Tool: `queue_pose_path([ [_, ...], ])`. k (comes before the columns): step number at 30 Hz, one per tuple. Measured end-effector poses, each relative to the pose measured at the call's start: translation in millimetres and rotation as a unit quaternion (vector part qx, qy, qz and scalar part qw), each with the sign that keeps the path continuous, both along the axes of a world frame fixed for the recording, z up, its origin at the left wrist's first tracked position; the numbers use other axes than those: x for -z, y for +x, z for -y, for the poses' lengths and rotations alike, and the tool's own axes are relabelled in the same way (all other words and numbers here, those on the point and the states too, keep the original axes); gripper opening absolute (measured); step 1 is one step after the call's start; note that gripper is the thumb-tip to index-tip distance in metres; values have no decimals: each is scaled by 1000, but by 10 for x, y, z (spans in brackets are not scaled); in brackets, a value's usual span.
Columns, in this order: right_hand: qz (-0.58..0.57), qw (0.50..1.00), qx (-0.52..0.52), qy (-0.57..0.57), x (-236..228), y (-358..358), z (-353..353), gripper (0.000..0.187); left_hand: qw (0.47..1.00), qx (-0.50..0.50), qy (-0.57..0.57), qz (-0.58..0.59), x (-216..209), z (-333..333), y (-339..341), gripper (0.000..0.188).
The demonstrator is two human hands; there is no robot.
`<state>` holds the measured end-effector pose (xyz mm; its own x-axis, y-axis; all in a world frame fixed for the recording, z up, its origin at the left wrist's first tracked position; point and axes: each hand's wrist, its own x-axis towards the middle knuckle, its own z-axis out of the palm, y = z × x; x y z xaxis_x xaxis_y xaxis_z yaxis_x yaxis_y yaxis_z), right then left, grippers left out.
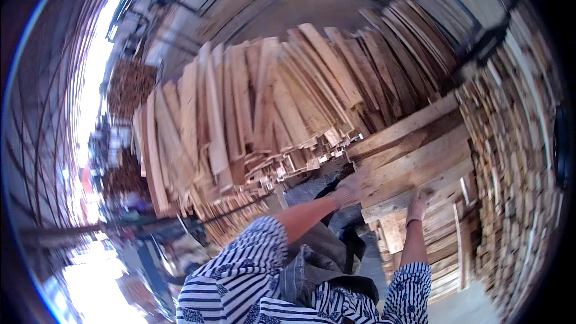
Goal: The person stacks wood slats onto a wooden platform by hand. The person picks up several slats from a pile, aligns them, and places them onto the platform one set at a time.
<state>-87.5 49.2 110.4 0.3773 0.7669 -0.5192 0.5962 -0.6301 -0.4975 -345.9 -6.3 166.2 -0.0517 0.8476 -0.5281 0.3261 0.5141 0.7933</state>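
Observation:
Side by side, several pale wooden boards (414, 165) lie across the top of a stack in front of me, to the right of centre. My left hand (350, 191), in a light knitted glove, reaches to the left end of these boards; motion smears its fingers, so its grip is unclear. At the near edge of the closest wooden board (390, 203) is my right hand (418, 205), gloved too, with its fingers closed over that edge. More layers of wood show below it.
A long pile of leaning wooden slats (264, 96) curves across the far side and left. Along the right stands a tall stack of sawn wood (510, 162). Bundled wood (131, 87) stands farther off at the left, beside a bright opening. Dark sheeting (318, 180) lies beside my left forearm.

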Motion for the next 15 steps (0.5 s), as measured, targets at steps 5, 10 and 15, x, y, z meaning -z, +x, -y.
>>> queue_pose_path([
  [5,-19,971,-227,-71,-586,-353,383,80,934,-349,-1,-83,-30,3237,-709,54],
  [10,-265,885,-326,-199,-775,-843,860,66,656,-700,-172,-225,-848,4443,-1664,42],
  [15,-299,843,-420,-155,-869,-1239,1385,57,465,-878,89,-78,-1996,4518,-2836,50],
])
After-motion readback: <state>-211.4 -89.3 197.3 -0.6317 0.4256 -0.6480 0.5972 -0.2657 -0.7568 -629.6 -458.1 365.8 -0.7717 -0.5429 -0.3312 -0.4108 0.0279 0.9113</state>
